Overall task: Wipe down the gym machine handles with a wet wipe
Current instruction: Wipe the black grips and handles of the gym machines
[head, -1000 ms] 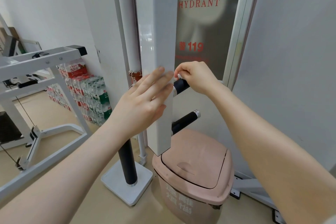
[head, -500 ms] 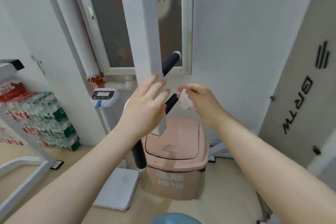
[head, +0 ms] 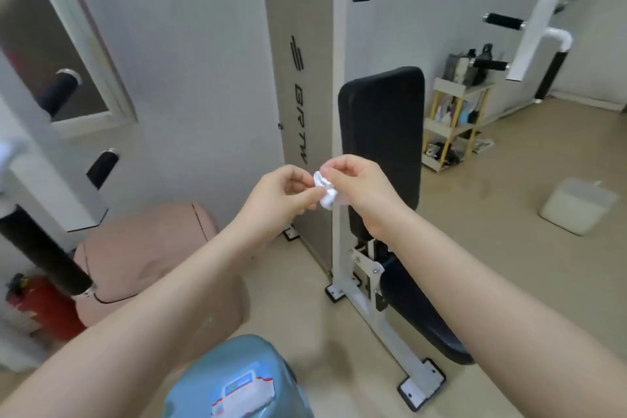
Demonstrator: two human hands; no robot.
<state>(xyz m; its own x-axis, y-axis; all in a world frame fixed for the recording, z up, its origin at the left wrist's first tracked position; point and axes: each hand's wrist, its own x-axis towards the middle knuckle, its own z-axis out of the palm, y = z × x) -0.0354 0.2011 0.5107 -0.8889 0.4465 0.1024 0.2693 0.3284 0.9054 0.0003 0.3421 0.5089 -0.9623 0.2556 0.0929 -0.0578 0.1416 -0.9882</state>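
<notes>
A: Hands?
B: Both up at frame centre. Left hand (head: 283, 192) and right hand (head: 359, 185) each pinch the crumpled white wet wipe (head: 325, 193), which sits bunched between the fingertips of the two, in the air, touching no machine part.
A: Handles?
B: Two black handles at 9 o'clock, upper one (head: 57, 92) and lower one (head: 102, 168), well apart from the wipe. Two more at 2 o'clock, far: one (head: 504, 21) above, one (head: 488, 64) below.
A: Rest, quick.
B: Black back pad (head: 383, 132) right behind the hands, on a white frame (head: 337, 85). Pink bin (head: 142, 254) at 8 o'clock, red extinguisher (head: 44, 309) beside it. Blue wipe pack (head: 237, 380) at 6 o'clock, bottom edge. White box (head: 576, 205) on the floor at 3 o'clock. Shelf rack (head: 451, 125) at 2 o'clock, contents too small to tell.
</notes>
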